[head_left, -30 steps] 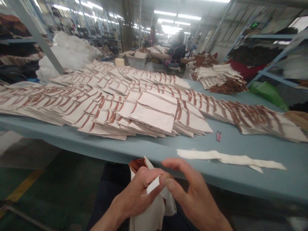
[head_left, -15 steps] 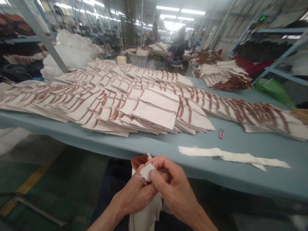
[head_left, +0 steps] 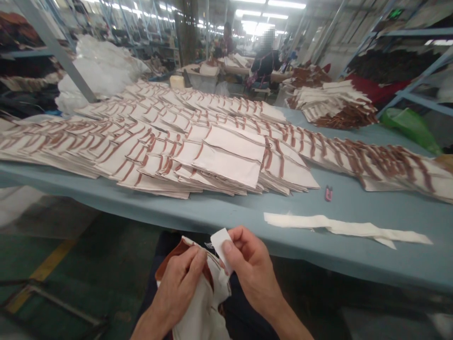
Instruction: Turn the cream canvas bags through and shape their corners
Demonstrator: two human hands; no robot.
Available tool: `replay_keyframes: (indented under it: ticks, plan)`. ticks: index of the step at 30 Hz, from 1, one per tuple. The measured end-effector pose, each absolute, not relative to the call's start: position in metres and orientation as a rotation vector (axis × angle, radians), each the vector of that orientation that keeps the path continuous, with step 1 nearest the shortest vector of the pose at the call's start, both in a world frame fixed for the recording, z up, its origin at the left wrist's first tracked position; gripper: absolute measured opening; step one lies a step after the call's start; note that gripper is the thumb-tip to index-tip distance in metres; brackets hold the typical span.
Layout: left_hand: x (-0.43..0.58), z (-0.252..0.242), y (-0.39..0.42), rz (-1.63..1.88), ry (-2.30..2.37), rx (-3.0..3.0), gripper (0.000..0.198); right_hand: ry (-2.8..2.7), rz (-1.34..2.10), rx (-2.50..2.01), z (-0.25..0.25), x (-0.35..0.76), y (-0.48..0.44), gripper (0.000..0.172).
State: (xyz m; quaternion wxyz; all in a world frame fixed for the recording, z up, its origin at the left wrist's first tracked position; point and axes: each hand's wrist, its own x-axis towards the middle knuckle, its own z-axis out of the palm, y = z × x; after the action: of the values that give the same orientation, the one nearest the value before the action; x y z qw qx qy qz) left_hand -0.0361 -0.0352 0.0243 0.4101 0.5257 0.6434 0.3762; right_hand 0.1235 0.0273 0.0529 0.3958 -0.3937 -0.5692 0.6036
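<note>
In my lap, below the table edge, hangs a cream fabric piece (head_left: 201,307) with a brown inner side. My left hand (head_left: 179,278) is closed on its upper edge, thumb and forefinger pinched together. To the right, my right hand (head_left: 247,269) pinches a small white rectangular piece (head_left: 221,243) between thumb and fingers. Some loose white threads (head_left: 209,245) show just left of that piece. The right fingers are close beside the fabric's edge; whether they touch it I cannot tell.
On the blue-covered table (head_left: 240,215) lie long overlapping rows of cream panels with brown strips (head_left: 226,160). Small pink thread snips (head_left: 329,193) and cream fabric strips (head_left: 339,226) lie to the right. A person (head_left: 264,66) sits in the background.
My hands have moved apart: the left has shifted left with the fabric, which shows more of its brown side. The right has lifted the white piece away from the left hand.
</note>
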Motion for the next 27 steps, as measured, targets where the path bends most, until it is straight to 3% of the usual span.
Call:
replay_keyframes:
  ticks: [3,6,13,17,23,27]
  plan:
    - [-0.044,0.022,-0.044,0.817,1.622,1.346,0.050,-1.819,0.839,-0.803,0.050,0.132,0.032,0.009]
    - [-0.048,0.025,-0.053,0.696,1.567,1.397,0.039,-2.135,0.249,-0.489,0.057,0.148,0.046,0.013]
    - [-0.054,0.026,-0.065,0.587,1.568,1.506,0.024,-2.479,-0.175,-0.295,0.092,0.179,0.066,0.024]
    - [-0.055,0.028,-0.064,0.611,1.526,1.502,0.035,-2.418,0.002,-0.314,0.086,0.176,0.063,0.020]
    - [-0.059,0.059,-0.051,0.759,1.417,1.400,0.040,-1.898,0.800,-0.699,0.068,0.156,0.042,0.012]
    - [-0.063,0.075,-0.042,0.847,1.288,1.252,0.041,-1.522,1.455,-0.882,0.073,0.155,0.026,0.034]
